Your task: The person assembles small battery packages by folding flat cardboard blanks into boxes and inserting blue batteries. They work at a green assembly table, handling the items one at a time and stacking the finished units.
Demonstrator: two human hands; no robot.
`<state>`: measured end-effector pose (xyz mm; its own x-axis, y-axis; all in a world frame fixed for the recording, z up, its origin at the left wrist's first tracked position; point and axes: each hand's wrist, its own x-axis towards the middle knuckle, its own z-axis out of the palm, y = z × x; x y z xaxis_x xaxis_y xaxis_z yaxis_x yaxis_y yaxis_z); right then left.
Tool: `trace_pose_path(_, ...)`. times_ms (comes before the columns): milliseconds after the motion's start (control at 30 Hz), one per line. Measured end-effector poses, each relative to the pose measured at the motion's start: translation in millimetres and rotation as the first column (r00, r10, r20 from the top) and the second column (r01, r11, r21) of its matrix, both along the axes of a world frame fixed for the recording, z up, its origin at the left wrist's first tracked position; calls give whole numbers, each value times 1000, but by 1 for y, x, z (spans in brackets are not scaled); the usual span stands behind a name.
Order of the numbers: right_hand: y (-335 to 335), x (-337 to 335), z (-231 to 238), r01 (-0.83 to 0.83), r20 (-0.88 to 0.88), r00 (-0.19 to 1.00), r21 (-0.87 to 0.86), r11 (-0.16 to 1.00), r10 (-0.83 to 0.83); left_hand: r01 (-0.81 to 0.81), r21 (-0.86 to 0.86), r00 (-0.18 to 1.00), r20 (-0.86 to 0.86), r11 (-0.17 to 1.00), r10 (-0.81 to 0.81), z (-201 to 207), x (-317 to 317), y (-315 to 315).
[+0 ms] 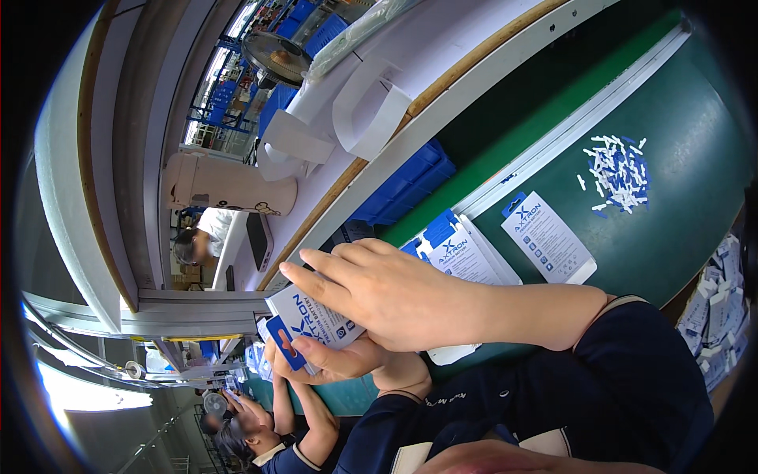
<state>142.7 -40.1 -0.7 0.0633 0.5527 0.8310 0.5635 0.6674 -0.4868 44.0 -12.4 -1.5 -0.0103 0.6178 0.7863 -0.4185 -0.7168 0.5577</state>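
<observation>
A flat white and blue battery box [320, 320] with a hang-hole tab is held up in front of me. My left hand [347, 359] grips it from below, its thumb lying on the printed face near the blue tab. My right hand [387, 292] reaches across the upper side, fingers bent over the box and covering its right end. The right thumb is hidden. Under my right forearm lie several similar white boxes [462, 257], overlapping on the table. A single white box [545, 237] lies flat to their right.
On the green tabletop [671, 118] is a heap of small white and blue pieces [620, 174]. A blue crate [410, 182] stands beyond the table. A shelf at left holds a phone [259, 241] and a pale container [229, 186]. Many packs [718, 308] lie at far right. Co-workers [268, 438] sit lower left.
</observation>
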Motion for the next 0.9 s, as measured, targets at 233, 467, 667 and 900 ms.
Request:
trace_pose_path(233,1,2,0,12,4,1000,8,1000,-12,-164,117,984,-50,979,171,-3,0,6)
trace_pose_path(467,-1,0,7,-48,9,999,-20,999,48,-428,253,887,-63,868,457,-7,-13,12)
trace_pose_path(667,4,1,19,-66,97,993,-51,997,71,-460,410,831,-115,788,545,0,-36,24)
trace_pose_path(900,9,6,12,-80,168,981,-88,993,94,-419,539,816,-129,730,564,8,-33,28)
